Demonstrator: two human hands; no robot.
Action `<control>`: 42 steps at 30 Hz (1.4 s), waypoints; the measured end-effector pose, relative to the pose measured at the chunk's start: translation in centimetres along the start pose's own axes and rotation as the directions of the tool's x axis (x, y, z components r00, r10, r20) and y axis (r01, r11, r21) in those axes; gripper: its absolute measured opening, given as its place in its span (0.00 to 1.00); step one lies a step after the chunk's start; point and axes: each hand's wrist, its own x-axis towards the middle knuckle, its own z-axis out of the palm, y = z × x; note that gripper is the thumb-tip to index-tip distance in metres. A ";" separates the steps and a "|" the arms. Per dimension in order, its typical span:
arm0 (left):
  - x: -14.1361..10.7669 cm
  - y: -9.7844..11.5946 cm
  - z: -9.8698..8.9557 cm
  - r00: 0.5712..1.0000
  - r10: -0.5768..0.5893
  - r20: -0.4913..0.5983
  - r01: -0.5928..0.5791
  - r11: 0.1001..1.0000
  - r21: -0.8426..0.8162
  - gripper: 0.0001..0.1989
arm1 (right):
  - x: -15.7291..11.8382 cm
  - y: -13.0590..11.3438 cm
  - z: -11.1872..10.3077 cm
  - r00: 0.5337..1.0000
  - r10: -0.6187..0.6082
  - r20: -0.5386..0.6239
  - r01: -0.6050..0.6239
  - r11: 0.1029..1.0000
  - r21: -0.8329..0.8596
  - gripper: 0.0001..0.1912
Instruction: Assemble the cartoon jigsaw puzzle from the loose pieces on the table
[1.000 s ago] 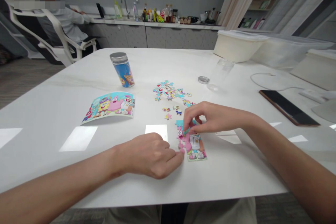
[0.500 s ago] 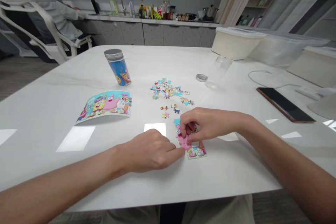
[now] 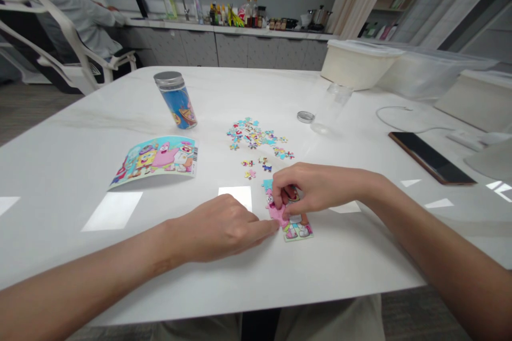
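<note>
A white stone-topped table (image 3: 80, 133) occupies the room, with the person's seat at 6 o'clock. Beyond it, at 12 o'clock, runs a grey-fronted kitchen counter (image 3: 248, 50) lined with bottles (image 3: 228, 16), their labels too small to read. A seated person (image 3: 84, 26) is at 10 o'clock, and white plastic tubs (image 3: 358, 64) stand at 1 o'clock.

A part-built SpongeBob jigsaw puzzle (image 3: 298, 226) lies at the table's near edge, 5 o'clock from centre. From it, a printed picture sheet (image 3: 154, 162) with a barcode lies at 9 o'clock, a blue cartoon-printed jar (image 3: 176, 100) at 11, loose puzzle pieces (image 3: 254, 136) at 12, a clear jar (image 3: 332, 109) and its metal lid (image 3: 305, 116) at 1, and a smartphone (image 3: 426, 157) at 2.

The right hand (image 3: 316, 189) is bunched narrow on the puzzle's upper part; any grip cannot be confirmed. The left hand (image 3: 222, 229) lies loosely curled, its fingertips (image 3: 274, 226) touching the pink figure's edge, holding nothing visible.
</note>
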 end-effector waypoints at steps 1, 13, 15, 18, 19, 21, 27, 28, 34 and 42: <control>0.0 0.0 0.0 1.000 -0.002 0.004 0.001 1.000 0.004 0.13 | 0.0 -0.1 0.0 1.000 0.000 0.001 0.000 1.000 0.003 0.03; 0.1 0.0 0.1 0.998 -0.050 0.027 0.050 0.999 0.000 0.14 | 0.0 -0.3 0.0 1.000 0.003 0.011 -0.003 1.000 -0.019 0.03; 0.1 0.0 0.1 0.998 -0.053 0.026 0.053 0.999 -0.001 0.13 | -0.1 -0.4 0.0 1.000 -0.004 0.010 0.004 1.000 -0.027 0.03; 0.1 0.0 0.1 0.997 -0.071 0.024 0.071 0.997 -0.009 0.12 | -0.3 -0.4 -0.1 1.000 -0.025 -0.002 0.025 0.999 -0.026 0.05; 0.1 0.0 0.2 0.997 -0.081 0.020 0.081 0.997 -0.008 0.12 | -0.3 -0.4 -0.2 0.999 -0.041 -0.016 0.041 0.999 -0.025 0.05; 0.0 0.0 0.2 0.995 -0.097 0.016 0.097 0.995 -0.001 0.12 | -0.4 -0.3 -0.4 0.996 -0.076 -0.051 0.075 0.997 -0.031 0.05; 0.1 0.0 0.1 0.996 -0.093 0.015 0.093 0.996 0.010 0.12 | -0.7 0.3 -1.1 0.996 0.016 -0.082 -0.021 0.998 -0.053 0.05; 0.1 0.0 0.1 0.995 -0.094 0.022 0.094 0.995 0.011 0.12 | -0.7 0.4 -1.2 0.996 0.032 -0.081 -0.036 0.998 -0.056 0.06; 0.2 0.0 0.1 0.995 -0.092 0.036 0.091 0.995 0.033 0.10 | -1.2 0.7 -1.7 0.993 0.074 -0.089 -0.080 0.995 -0.065 0.06; 0.4 -0.1 0.0 0.888 -0.451 0.094 0.423 0.879 0.221 0.27 | -1.9 1.5 -2.4 0.966 0.259 -0.013 -0.260 0.966 -0.019 0.10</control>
